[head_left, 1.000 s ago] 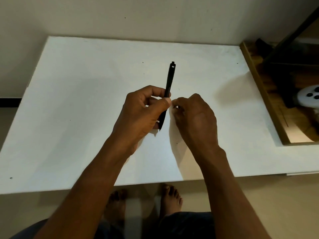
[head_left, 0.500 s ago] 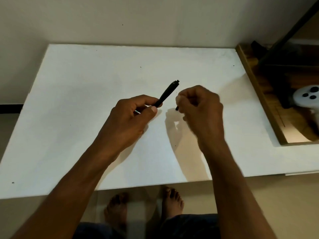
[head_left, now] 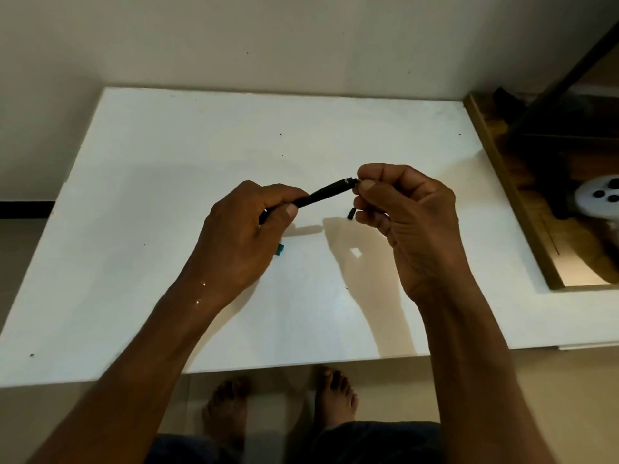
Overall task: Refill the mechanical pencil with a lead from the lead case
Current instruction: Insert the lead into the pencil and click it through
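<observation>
My left hand (head_left: 241, 236) grips the black mechanical pencil (head_left: 326, 192) by its lower half, above the white table (head_left: 167, 182). The pencil slants up to the right. My right hand (head_left: 405, 212) has thumb and forefinger pinched right at the pencil's upper end. A small black cap (head_left: 350, 213) sticks out from between its lower fingers. Any lead in the pinch is too thin to see. A teal piece, probably the lead case (head_left: 279, 250), peeks out on the table from under my left hand; most of it is hidden.
A wooden tray or shelf (head_left: 502, 182) borders the table on the right, with dark objects and a white round device (head_left: 599, 199) on it. A wall runs behind the table. My bare feet show below the near table edge.
The pencil has swung from nearly upright to a low slant to the right. My right hand has left the pencil's lower part and met its upper end. The teal piece has come into view.
</observation>
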